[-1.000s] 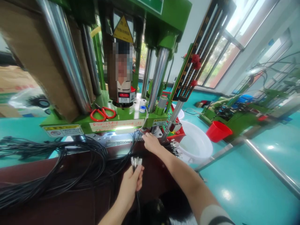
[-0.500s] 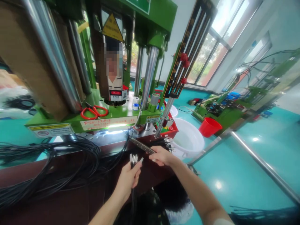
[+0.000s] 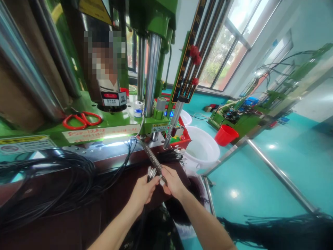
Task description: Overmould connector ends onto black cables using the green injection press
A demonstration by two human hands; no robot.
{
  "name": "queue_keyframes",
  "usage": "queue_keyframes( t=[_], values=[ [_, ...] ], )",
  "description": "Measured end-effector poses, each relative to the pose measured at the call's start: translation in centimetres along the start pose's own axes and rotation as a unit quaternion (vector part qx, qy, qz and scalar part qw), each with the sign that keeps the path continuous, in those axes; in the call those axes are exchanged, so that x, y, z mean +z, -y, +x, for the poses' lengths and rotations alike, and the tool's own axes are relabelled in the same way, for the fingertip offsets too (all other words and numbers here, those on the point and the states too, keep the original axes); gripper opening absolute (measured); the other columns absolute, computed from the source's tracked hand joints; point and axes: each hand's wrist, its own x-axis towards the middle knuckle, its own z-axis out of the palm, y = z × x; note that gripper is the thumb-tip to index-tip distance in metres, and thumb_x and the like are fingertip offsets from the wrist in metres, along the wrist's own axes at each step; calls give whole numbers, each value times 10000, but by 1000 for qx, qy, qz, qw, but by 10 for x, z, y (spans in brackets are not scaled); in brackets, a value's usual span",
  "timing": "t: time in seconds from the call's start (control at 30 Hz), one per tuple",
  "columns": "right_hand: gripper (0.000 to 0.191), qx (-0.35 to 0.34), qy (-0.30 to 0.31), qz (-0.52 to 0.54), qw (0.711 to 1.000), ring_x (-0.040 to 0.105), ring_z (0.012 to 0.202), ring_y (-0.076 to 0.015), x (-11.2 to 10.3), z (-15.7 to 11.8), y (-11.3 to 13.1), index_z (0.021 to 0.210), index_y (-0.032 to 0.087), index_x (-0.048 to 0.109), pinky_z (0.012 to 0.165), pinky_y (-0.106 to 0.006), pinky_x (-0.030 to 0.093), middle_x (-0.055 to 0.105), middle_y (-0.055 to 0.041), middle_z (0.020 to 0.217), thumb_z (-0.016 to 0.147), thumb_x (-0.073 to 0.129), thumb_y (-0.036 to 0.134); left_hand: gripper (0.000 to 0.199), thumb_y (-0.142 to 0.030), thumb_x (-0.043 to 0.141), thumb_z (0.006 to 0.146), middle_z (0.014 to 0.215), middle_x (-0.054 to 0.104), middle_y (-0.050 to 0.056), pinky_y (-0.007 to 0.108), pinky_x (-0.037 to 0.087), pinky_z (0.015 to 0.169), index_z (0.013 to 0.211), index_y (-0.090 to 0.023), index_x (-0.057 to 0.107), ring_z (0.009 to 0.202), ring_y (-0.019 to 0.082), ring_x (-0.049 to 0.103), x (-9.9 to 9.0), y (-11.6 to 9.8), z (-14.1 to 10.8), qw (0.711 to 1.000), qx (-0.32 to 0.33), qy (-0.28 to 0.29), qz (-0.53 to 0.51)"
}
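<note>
My left hand (image 3: 143,190) is closed around a bunch of thin black cables, whose silvery connector ends (image 3: 151,172) stick up past the thumb. Beside it, my right hand (image 3: 173,181) grips the near end of a narrow metal bar (image 3: 153,158) with a row of small holes or slots. The bar slants away toward the press bed (image 3: 109,152). Both hands are nearly touching at the bar's near end; a small pale piece shows under the right fingers, too small to name. Beyond the bar lies another bundle of cables with metal tips (image 3: 179,154).
A green press (image 3: 117,121) stands in front, with red-handled scissors (image 3: 82,119) on its ledge. Coiled black cables (image 3: 65,170) cover the left of the dark table (image 3: 59,222). On the right are a white tub (image 3: 203,142), a red bucket (image 3: 226,134) and a metal rail (image 3: 281,175).
My right hand and the bar have come closer to the left hand, and the bar now tilts more steeply. The view has shifted, moving the press leftward. Both hands keep their holds.
</note>
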Motion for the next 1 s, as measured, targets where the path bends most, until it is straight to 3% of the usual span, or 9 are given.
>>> queue_keyframes(
  t=[0.3, 0.5, 0.57, 0.67, 0.73, 0.83, 1.0],
  values=[
    [475, 0, -14, -14, 1000, 274, 263, -16, 1, -2, -1, 1161, 149, 494, 233, -138, 207, 461, 54, 514, 829, 407, 479, 380, -513, 612, 601, 365, 287, -124, 146, 96, 293, 645, -180, 435, 284, 5, 175, -4, 5, 4, 1000, -1, 3, -6],
    [424, -46, -15, -133, 990, 383, 405, -38, 3, -4, -2, 1152, 175, 513, 346, -145, 306, 483, 24, 586, 844, 405, 445, 375, -506, 612, 604, 359, 281, -125, 154, 109, 282, 639, -184, 424, 271, 14, 185, -5, 10, 3, 1000, 7, -5, 3],
    [416, -47, -10, -131, 990, 383, 414, -38, 4, -5, -3, 1153, 179, 513, 352, -145, 309, 478, 26, 586, 844, 412, 438, 366, -501, 601, 619, 368, 299, -116, 158, 132, 289, 629, -178, 430, 279, 21, 217, -5, 10, 1, 999, 24, -23, 8],
    [455, -10, -12, -67, 998, 323, 323, -31, 5, -4, -5, 1195, 178, 469, 282, -148, 255, 440, 57, 510, 836, 420, 453, 345, -483, 585, 652, 445, 425, -65, 178, 278, 342, 636, -158, 469, 360, 51, 370, -6, 5, -2, 992, 91, -88, 16],
    [484, 4, -35, -19, 999, 305, 289, -30, 4, -3, -6, 1222, 185, 440, 256, -147, 240, 427, 71, 481, 821, 448, 457, 329, -485, 562, 675, 498, 444, -64, 180, 320, 370, 697, -166, 483, 402, 56, 400, -7, 0, -5, 984, 125, -120, -28],
    [505, 15, -57, 26, 998, 287, 273, -24, 2, -2, -7, 1235, 199, 427, 239, -141, 218, 427, 77, 472, 804, 480, 457, 314, -502, 522, 699, 482, 335, -109, 149, 200, 307, 726, -211, 406, 338, 30, 274, -6, -6, -8, 983, 103, -120, -95],
    [493, 18, -30, 22, 999, 299, 277, -19, -1, -2, -7, 1228, 200, 444, 242, -137, 220, 452, 65, 494, 804, 489, 446, 340, -500, 571, 654, 421, 267, -131, 133, 122, 294, 727, -211, 408, 298, 16, 199, -2, -4, -7, 997, 21, -64, -28]
  ],
)
